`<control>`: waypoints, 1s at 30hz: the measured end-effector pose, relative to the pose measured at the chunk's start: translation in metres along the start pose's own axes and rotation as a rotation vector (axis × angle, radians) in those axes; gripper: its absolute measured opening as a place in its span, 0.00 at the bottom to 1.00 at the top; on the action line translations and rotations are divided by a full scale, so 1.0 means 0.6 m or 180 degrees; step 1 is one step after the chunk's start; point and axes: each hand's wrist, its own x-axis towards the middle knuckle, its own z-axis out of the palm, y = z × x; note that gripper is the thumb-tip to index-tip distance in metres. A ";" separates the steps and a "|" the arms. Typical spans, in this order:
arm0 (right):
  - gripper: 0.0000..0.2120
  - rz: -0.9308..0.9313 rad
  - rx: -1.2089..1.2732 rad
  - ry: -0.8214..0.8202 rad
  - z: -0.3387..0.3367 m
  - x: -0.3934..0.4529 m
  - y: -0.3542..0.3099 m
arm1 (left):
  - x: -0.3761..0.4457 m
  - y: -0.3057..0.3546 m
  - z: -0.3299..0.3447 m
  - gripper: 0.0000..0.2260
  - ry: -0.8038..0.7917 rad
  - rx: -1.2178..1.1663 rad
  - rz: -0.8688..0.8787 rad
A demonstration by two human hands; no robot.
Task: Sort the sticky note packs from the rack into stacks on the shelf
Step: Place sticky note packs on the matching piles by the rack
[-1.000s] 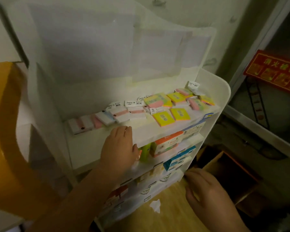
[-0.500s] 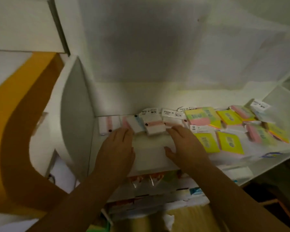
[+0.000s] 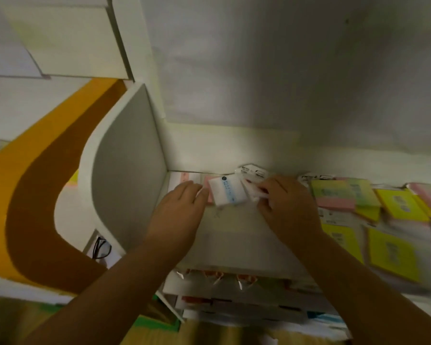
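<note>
Hands mid-frame on white shelf (image 3: 234,235), left hand (image 3: 182,210) fingers straight touching white-blue pack (image 3: 228,192), right hand (image 3: 288,205) pinching pale pack (image 3: 253,194), yellow packs (image 3: 393,252) lower right.

Between the two hands lies a flat white wrapped pack with pale blue print (image 3: 226,193), a pink rectangular pack (image 3: 207,192) under its edge by the left hand (image 3: 177,215), and bright yellow square paper packs (image 3: 393,253) right of the right hand (image 3: 290,210), on a white shelf (image 3: 234,235).

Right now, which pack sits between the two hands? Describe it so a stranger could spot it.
Start at the white shelf, near its curved left side panel. Between the hands lies a white rectangular pack with blue print, tilted; its neighbours are pink or yellow.
</note>
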 end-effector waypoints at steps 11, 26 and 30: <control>0.11 0.0038 0.0132 0.0400 -0.119 -0.077 0.043 | 0.103 0.019 0.036 0.31 -0.0372 -0.0082 0.0578; 0.07 0.0102 0.0353 0.0668 -0.153 -0.116 0.087 | 0.007 0.053 0.025 0.15 0.1009 -0.0028 0.0636; 0.05 -0.0070 0.0628 0.0675 -0.136 -0.104 0.074 | -0.048 0.066 -0.001 0.17 0.1349 -0.0079 0.0483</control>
